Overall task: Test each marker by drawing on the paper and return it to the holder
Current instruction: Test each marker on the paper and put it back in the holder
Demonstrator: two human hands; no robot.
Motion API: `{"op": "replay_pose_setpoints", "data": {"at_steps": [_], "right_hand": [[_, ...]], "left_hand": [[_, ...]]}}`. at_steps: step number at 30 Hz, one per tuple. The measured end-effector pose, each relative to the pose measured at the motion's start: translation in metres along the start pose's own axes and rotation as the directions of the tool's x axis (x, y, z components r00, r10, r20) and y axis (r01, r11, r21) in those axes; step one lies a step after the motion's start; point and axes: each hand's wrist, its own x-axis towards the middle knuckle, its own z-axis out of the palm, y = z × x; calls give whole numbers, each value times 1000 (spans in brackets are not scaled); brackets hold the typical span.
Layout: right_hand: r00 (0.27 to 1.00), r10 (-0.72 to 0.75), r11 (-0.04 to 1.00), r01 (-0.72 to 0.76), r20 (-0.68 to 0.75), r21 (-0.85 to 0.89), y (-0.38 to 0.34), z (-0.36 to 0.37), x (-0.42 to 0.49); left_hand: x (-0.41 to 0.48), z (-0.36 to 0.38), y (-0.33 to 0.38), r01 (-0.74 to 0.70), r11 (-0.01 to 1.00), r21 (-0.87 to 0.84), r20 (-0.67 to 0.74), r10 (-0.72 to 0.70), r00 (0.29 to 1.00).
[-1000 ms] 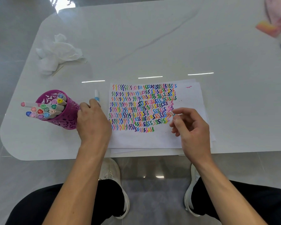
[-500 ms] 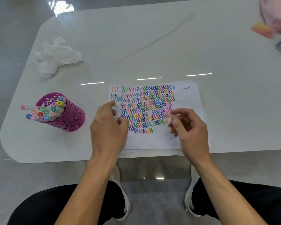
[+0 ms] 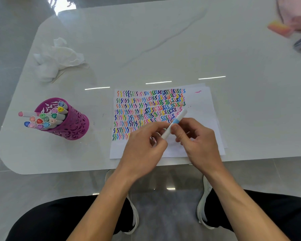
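Note:
A white marker with a light blue band point(image 3: 174, 124) is held over the lower part of the paper point(image 3: 202, 103), tilted up to the right. My left hand point(image 3: 144, 146) grips its lower end. My right hand point(image 3: 196, 138) pinches it just below the blue band. The paper lies near the table's front edge, covered in rows of coloured squiggles. A purple cut-out holder point(image 3: 71, 124) stands to the left, full of several capped markers point(image 3: 43, 119).
A crumpled white tissue point(image 3: 56, 58) lies at the back left of the white table point(image 3: 146, 40). Pink and dark blurred things point(image 3: 295, 26) sit at the far right corner. My knees and white shoes are below the table edge.
My left hand carried the marker from beside the holder rightward over the paper, and my right hand has now closed on it.

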Motion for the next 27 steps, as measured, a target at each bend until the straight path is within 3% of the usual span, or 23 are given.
{"op": "replay_pose_setpoints", "data": {"at_steps": [4,9,12,15,21,27], "right_hand": [[999,-9,999,11,-51,48,-2,0,-1],[985,-87,983,110,-152,149,-9,-9,2],[964,-243,969,236,-108,-74,-8,-12,3],[934,-358,886,344,12,-311,5,-14,5],[915,-376,774,397,147,-494,15,-12,5],[917,-340,704,395,208,-590,19,-11,2]], "left_hand": [[0,1,2,2,998,-64,29,-1,1000],[3,2,0,-41,994,-101,-59,35,998],[4,0,1,-71,983,-169,-138,48,989],[5,-3,3,-84,967,-242,-136,52,989],[4,0,-6,-144,980,137,-74,155,985],[5,2,-11,-195,952,237,22,196,980]]}}
